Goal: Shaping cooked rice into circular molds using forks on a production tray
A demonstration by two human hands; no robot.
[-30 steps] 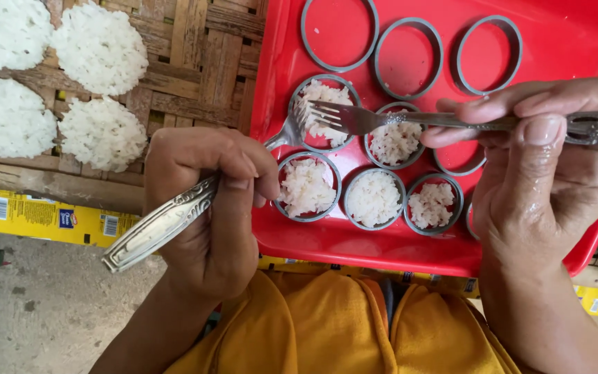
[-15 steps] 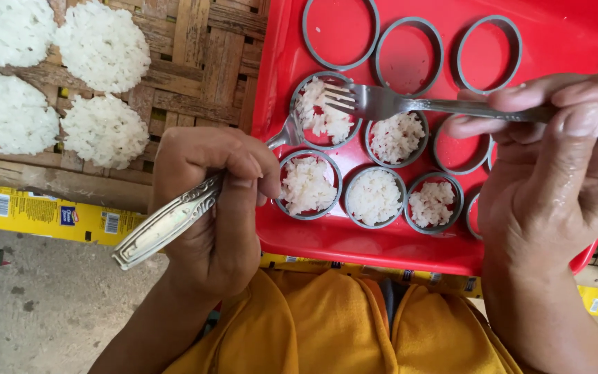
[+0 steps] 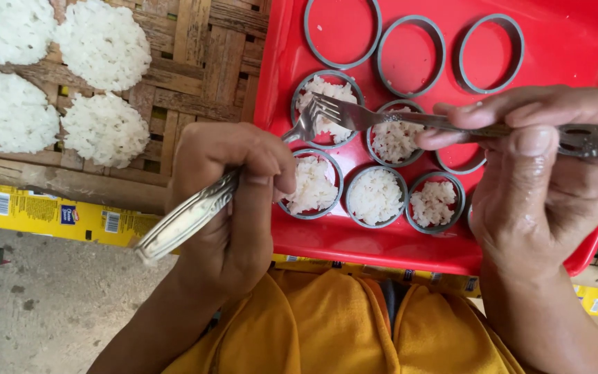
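Rice [image 3: 323, 111] is sitting packed inside grey rings [image 3: 328, 105] on the red tray [image 3: 410, 242], which is filling the upper right and middle of the frame; that is where I am working now. Going from biggest down: the tray is resting beside a woven bamboo mat [image 3: 202, 62] at upper left, where four finished white rice cakes [image 3: 104, 129] are lying apart from one another. Three rings along the tray's top row are standing empty, and five below are holding rice.

My right hand [image 3: 555, 173], at the right of the frame, is clamping its thumb and fingers on a metal fork [image 3: 354, 114] whose tines are lying on the rice in the upper-left filled ring. Half a second back the tines were hovering over that same ring a little higher, and a second back they were sitting lower and further right, so I am judging that I am now pressing this portion flat.

My left hand [image 3: 233, 201], lower centre, is curling tight around a second utensil [image 3: 181, 221], its head touching the same ring's edge.
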